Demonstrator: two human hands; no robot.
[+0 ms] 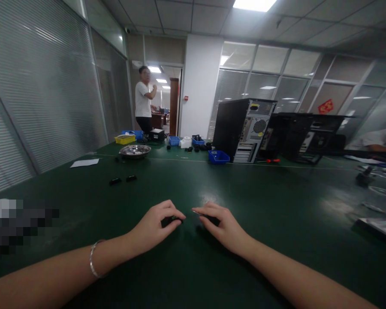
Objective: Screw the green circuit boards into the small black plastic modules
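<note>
Just left of the middle of the green table (pixel 292 201), my left hand (pixel 154 225) is closed on a small black part (pixel 171 220), pinched between thumb and fingers. Its exact kind does not show. My right hand (pixel 225 225) faces it across a narrow gap, fingers bent around a slim thing with a silvery edge (pixel 197 212); most of that is hidden by the fingers. Two small black pieces, a left one (pixel 115 182) and a right one (pixel 131 178), lie on the table beyond my left hand.
A steel bowl (pixel 135 151), white paper (pixel 84 163), yellow tray (pixel 125 139) and blue bin (pixel 218 157) stand farther back. A computer tower (pixel 244 131) rises behind the bin. One person (pixel 143 98) stands near the doorway; another (pixel 379 139) is at the far right.
</note>
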